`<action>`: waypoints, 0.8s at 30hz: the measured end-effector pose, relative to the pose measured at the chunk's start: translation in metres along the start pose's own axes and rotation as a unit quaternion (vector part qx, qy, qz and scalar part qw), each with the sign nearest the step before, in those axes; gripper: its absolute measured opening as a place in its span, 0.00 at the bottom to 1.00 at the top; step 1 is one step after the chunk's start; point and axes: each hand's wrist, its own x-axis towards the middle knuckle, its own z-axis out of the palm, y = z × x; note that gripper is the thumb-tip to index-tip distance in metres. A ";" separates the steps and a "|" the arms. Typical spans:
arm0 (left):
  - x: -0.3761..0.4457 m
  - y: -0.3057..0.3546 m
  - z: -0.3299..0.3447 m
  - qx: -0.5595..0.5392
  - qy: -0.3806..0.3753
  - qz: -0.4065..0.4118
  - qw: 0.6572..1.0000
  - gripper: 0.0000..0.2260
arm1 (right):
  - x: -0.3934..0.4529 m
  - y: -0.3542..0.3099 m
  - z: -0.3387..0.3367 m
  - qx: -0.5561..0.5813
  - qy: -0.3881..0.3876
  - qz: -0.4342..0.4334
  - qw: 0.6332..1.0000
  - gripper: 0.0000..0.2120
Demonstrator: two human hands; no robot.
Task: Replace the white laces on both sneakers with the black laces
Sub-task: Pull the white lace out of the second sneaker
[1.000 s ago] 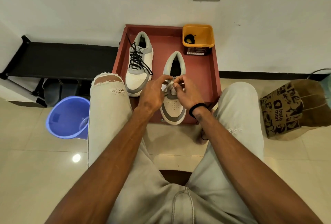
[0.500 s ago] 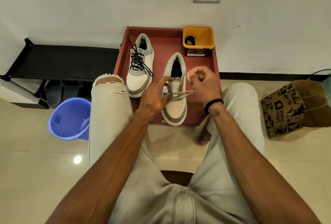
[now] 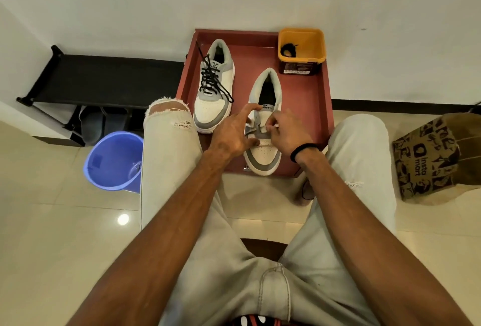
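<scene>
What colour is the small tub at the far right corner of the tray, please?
The tub is yellow-orange above a dark label, seen in the head view.

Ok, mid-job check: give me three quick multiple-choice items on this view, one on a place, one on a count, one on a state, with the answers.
1. Where is the coiled spare black lace?
A. in the square yellow plastic tub
B. in the blue plastic bucket
C. on the black shoe rack

2. How many sneakers carry black laces?
A. none
B. one
C. two

3. What is the right hand doing?
A. resting open on a knee
B. pinching the white lace at the near white-and-grey sneaker
C. lifting the tub

Answers: 1 A, the dark coil lies inside the tub on the shallow red tray. 2 B, only the far white-and-grey sneaker has them. 3 B, its fingertips close on the lace over the eyelets.
</scene>
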 end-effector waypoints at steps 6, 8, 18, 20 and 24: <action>0.000 0.000 -0.001 -0.001 -0.006 -0.006 1.000 0.39 | 0.001 0.005 -0.019 0.320 0.081 0.082 0.940 0.03; 0.000 0.000 -0.001 -0.004 -0.008 -0.011 1.000 0.39 | 0.001 0.002 -0.023 0.464 0.101 0.111 0.873 0.03; 0.000 0.000 0.000 0.002 -0.008 -0.008 1.000 0.39 | 0.000 0.008 -0.030 0.371 0.155 0.088 0.911 0.03; 0.000 0.000 0.001 0.005 -0.006 -0.005 1.000 0.39 | -0.004 0.005 -0.021 0.202 0.104 0.022 0.974 0.02; -0.001 0.000 0.001 0.007 -0.004 -0.002 1.000 0.40 | -0.007 -0.002 -0.007 0.019 0.000 -0.034 0.999 0.11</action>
